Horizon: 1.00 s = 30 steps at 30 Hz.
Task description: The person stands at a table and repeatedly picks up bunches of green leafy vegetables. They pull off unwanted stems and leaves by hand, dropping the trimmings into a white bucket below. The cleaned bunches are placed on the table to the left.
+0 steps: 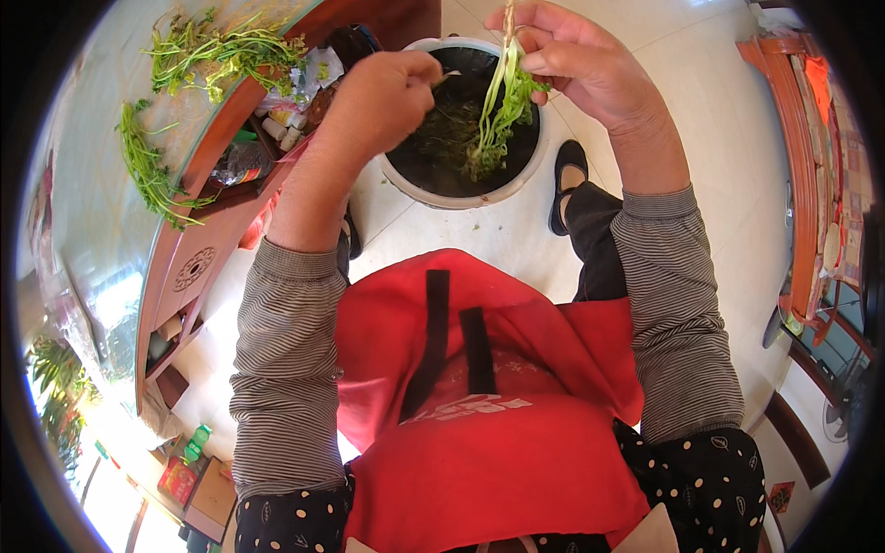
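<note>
My right hand (574, 66) pinches a leafy green vegetable plant (503, 107), probably celery or a similar herb. Its pale root end points up past the fingers, and its stems and leaves hang down over a round tub (460, 200). This tub has a whitish rim and a dark inside, with plant scraps (449, 131) lying in it. My left hand (387, 104) is over the tub's left side with its fingers curled together. A small pale plant scrap (446, 78) shows at its fingertips, slightly blurred.
On the glass-topped table (97, 207) at left lie a loose pile of greens (221, 55) and a smaller bunch (148, 166). Its open shelf holds small bottles (283, 128) and bags. A wooden chair (781, 173) stands at right. My shoe (570, 186) is beside the tub.
</note>
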Motion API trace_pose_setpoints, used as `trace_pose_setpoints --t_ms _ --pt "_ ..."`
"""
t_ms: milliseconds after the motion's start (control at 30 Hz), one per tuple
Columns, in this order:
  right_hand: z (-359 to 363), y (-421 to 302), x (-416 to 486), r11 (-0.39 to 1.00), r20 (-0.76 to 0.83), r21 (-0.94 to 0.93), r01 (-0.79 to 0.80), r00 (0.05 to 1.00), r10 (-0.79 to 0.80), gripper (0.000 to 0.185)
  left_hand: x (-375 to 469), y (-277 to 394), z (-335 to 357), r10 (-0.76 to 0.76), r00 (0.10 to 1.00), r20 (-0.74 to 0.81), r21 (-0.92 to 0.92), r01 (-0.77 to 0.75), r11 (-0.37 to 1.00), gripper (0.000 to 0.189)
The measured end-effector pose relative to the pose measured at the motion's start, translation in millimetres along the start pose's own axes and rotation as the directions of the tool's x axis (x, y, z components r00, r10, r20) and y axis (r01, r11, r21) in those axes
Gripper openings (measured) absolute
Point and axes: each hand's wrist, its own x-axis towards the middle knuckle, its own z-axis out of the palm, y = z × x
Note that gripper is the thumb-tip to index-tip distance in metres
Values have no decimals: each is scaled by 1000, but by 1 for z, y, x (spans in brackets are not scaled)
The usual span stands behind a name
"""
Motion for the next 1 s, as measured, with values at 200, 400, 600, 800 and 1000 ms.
trace_pose_setpoints --t_ms 200,400,600,800,1000 --pt "-12 -2 2 955 146 290 -64 989 22 34 -2 22 -5 49 998 34 -324 -36 945 35" --pt "-2 -4 0 954 104 295 -58 994 29 39 -3 34 -4 114 974 195 -641 39 767 29" --pt "-1 3 5 998 -54 32 -50 997 52 30 -2 28 -4 76 984 159 -676 53 735 12" --pt "9 9 10 999 -117 -31 11 993 -14 22 -3 28 -4 2 998 64 -712 44 701 13" --pt "2 12 9 997 -117 -79 20 993 -29 17 -5 35 -13 -39 999 13 -623 38 781 14"
